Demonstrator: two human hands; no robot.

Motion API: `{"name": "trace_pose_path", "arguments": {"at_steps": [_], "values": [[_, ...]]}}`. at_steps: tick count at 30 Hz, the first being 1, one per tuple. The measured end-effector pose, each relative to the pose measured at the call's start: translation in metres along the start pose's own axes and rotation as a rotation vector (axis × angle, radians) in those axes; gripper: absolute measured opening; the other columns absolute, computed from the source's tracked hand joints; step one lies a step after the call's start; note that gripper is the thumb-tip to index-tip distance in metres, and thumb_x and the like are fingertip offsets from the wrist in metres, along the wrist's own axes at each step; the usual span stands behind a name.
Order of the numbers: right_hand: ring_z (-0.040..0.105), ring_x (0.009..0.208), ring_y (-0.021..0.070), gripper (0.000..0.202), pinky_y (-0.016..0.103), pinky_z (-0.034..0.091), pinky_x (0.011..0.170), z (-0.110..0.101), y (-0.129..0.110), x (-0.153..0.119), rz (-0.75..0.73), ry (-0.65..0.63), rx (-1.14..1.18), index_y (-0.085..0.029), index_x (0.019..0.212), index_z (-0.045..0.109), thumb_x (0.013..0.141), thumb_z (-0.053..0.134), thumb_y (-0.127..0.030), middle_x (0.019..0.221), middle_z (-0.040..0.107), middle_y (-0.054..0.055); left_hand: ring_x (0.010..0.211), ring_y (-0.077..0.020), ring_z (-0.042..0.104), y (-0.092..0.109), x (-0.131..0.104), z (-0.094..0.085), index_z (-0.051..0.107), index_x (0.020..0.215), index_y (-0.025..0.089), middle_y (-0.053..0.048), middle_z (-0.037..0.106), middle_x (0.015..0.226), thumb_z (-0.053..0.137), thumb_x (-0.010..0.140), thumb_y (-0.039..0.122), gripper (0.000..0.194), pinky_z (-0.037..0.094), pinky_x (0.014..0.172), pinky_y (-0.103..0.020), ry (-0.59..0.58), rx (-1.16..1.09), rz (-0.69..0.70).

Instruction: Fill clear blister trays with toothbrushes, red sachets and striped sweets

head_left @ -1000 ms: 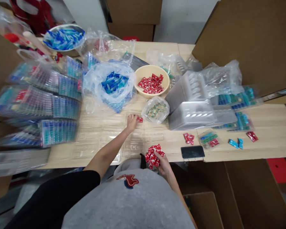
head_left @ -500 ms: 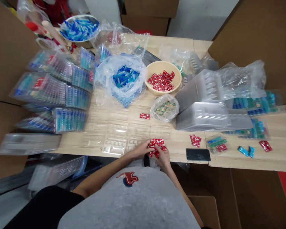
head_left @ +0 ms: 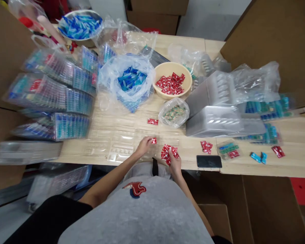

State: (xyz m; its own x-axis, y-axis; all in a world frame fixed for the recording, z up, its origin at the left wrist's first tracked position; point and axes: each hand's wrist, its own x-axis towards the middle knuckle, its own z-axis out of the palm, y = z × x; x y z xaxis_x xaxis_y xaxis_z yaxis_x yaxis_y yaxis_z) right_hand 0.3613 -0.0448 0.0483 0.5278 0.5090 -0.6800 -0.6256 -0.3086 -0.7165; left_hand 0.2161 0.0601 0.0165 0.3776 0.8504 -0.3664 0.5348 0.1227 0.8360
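My left hand (head_left: 144, 146) pinches one small red packet (head_left: 154, 140) with white marks, held over the clear plastic trays (head_left: 122, 144) laid out on the table. In my right hand (head_left: 176, 162) is a bunch of the same red packets (head_left: 167, 152), fingers closed on them near the table's front edge. Beyond my hands a single red packet (head_left: 152, 121) lies by a plastic bag (head_left: 174, 112) of small green and tan pieces. Behind that bag stands a cream bowl (head_left: 159, 67) with many red packets in it.
An open bag (head_left: 109, 76) holds blue pieces; a metal bowl (head_left: 90, 42) of them stands behind. Filled clear packs (head_left: 51, 91) are stacked left. Empty clear trays (head_left: 213, 122) rise on the right. A phone (head_left: 208, 161) lies near the front edge beside a filled sample pack (head_left: 230, 150).
My left hand has left the bunch, moving forward and left with one red packet. The right hand keeps hold of the others. The whole view has shifted slightly.
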Motion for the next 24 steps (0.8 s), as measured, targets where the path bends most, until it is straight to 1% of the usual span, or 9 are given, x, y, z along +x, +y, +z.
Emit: {"name": "trace_pose_path", "arguments": {"at_steps": [2,5,7,9,12,14,19,22,24], "values": [[0.066,0.064,0.0136,0.033,0.026,0.053,0.064,-0.005,0.0,0.0,0.011,0.014,-0.002,-0.018,0.078,0.067,0.056,0.08,-0.038,0.07,0.073,-0.002,0.101,-0.0204,0.055,-0.009,0.015,-0.005,0.06,0.102,0.018,-0.006,0.064,0.1,0.045,0.085,0.016,0.023,0.041,0.093,-0.036,0.048,0.07,0.005],[0.067,0.065,0.0156,0.035,0.028,0.054,0.064,-0.007,0.001,-0.002,0.024,0.005,-0.003,-0.018,0.078,0.067,0.055,0.08,-0.04,0.072,0.074,0.0,0.1,-0.0239,0.053,-0.019,0.03,-0.006,0.063,0.086,0.017,-0.007,0.065,0.09,0.052,0.079,0.01,0.015,0.036,0.097,-0.042,0.042,0.162,0.021],[0.068,0.067,0.0163,0.038,0.029,0.054,0.066,-0.006,0.001,-0.003,0.024,-0.014,-0.001,-0.018,0.081,0.067,0.054,0.081,-0.041,0.074,0.074,0.001,0.103,-0.0263,0.052,-0.021,0.034,-0.004,0.063,0.078,0.017,-0.009,0.065,0.088,0.054,0.078,0.009,0.013,0.032,0.1,-0.045,0.035,0.205,0.044],[0.068,0.068,0.0159,0.04,0.03,0.055,0.069,-0.004,0.0,-0.005,0.016,-0.032,-0.004,-0.019,0.082,0.067,0.053,0.081,-0.042,0.075,0.074,0.0,0.104,-0.0268,0.051,-0.019,0.033,-0.002,0.064,0.08,0.018,-0.011,0.065,0.093,0.052,0.08,0.009,0.014,0.031,0.101,-0.046,0.037,0.226,0.071],[0.067,0.066,0.0147,0.04,0.03,0.054,0.07,-0.004,-0.005,-0.006,-0.011,-0.065,-0.033,-0.02,0.082,0.067,0.053,0.081,-0.044,0.074,0.074,-0.001,0.106,-0.0256,0.051,-0.01,0.025,-0.001,0.063,0.09,0.017,-0.012,0.063,0.102,0.046,0.085,0.011,0.02,0.032,0.101,-0.045,0.046,0.223,0.11],[0.066,0.066,0.0139,0.037,0.028,0.053,0.069,-0.002,-0.01,-0.007,-0.041,-0.105,-0.079,-0.02,0.081,0.068,0.054,0.081,-0.043,0.074,0.073,-0.002,0.105,-0.0234,0.052,-0.001,0.017,-0.001,0.062,0.097,0.017,-0.011,0.062,0.106,0.04,0.088,0.014,0.024,0.035,0.099,-0.041,0.024,0.191,0.143],[0.059,0.063,0.0115,0.027,0.022,0.047,0.063,0.007,-0.017,-0.009,-0.08,-0.265,-0.225,-0.017,0.073,0.071,0.054,0.082,-0.033,0.067,0.07,-0.002,0.091,-0.0156,0.061,0.015,-0.013,0.003,0.061,0.1,0.021,-0.003,0.067,0.098,0.044,0.088,0.021,0.021,0.046,0.086,-0.027,-0.155,0.066,0.203],[0.055,0.058,0.0104,0.024,0.022,0.044,0.058,0.009,-0.015,-0.01,-0.065,-0.313,-0.269,-0.016,0.068,0.071,0.054,0.082,-0.032,0.062,0.068,-0.002,0.085,-0.0146,0.062,0.016,-0.027,0.006,0.057,0.107,0.019,-0.004,0.067,0.097,0.037,0.09,0.024,0.026,0.048,0.079,-0.027,-0.127,0.031,0.152],[0.056,0.057,0.0109,0.026,0.023,0.045,0.058,0.007,-0.012,-0.011,-0.049,-0.328,-0.275,-0.016,0.069,0.071,0.055,0.081,-0.034,0.062,0.068,-0.002,0.082,-0.0145,0.062,0.013,-0.032,0.006,0.058,0.103,0.016,-0.005,0.067,0.094,0.037,0.09,0.025,0.026,0.049,0.076,-0.026,-0.111,0.025,0.123]]}}
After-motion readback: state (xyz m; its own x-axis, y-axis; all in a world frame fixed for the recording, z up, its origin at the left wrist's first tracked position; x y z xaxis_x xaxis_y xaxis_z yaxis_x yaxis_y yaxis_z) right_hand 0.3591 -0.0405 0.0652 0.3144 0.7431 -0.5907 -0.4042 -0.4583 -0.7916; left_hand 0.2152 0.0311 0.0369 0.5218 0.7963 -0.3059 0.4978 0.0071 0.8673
